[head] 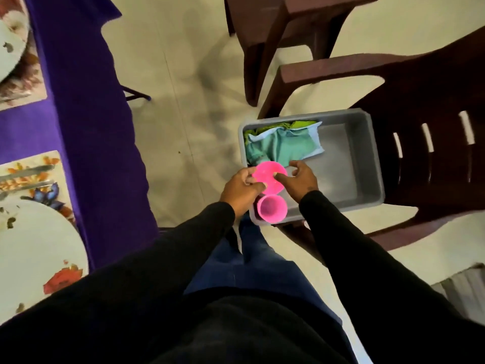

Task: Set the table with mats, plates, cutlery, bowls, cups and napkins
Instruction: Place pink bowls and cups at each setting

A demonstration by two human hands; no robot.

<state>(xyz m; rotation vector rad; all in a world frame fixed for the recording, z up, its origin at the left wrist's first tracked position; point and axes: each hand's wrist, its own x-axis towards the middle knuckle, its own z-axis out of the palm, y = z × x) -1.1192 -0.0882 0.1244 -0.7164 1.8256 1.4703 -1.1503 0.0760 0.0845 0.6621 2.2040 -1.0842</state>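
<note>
Pale floor tiles show between a purple-draped bench [86, 122] and a brown plastic chair [425, 143] whose seat carries a grey tub [367, 164]. Both hands work at the tub's near-left corner. The left hand [242, 189] pinches the rim of a pink bowl [269, 178], fingers curled; the right hand [299, 179] presses its thumb on the opposite rim, its fingers loosely bent. The bowl lies between them, tilted, with no long axis. Just below stands a pink cup [271, 208], mouth up. Folded napkins [283, 145] fill the tub's far-left corner.

A grey tub [367, 164] sits on a brown plastic chair [433, 106] above pale floor [183, 74].
</note>
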